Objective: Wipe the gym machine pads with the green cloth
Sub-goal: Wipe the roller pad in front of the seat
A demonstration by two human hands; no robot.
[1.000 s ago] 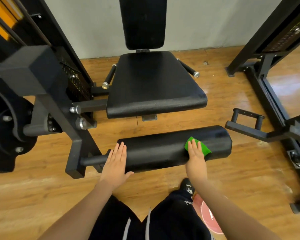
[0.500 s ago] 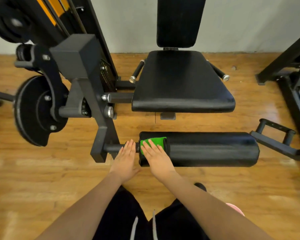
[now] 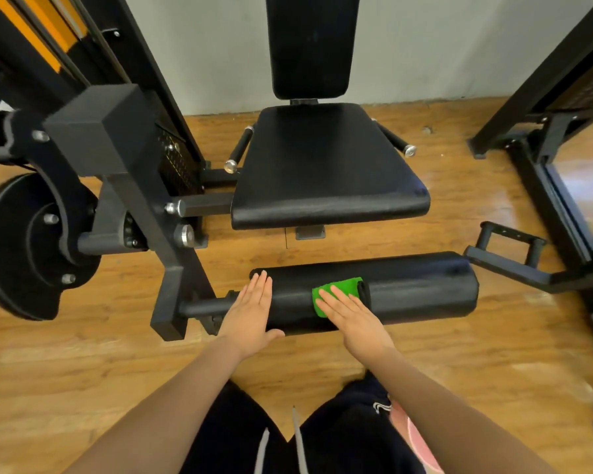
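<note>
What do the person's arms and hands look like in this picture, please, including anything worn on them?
Both forearms are bare, with no sleeves in view. The left hand and the right hand wear no gloves, and no rings, watch or bands show on the fingers or wrists. Lower down, the person wears dark shorts with pale drawstrings.

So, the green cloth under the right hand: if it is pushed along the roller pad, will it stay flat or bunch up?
The green cloth looks thin and floppy, since it drapes over the curve of the roller pad. It will probably slide easily, because the pad looks smooth and shiny. The right hand lies flat on it, so it likely stays spread; uncovered edges may fold.
</note>
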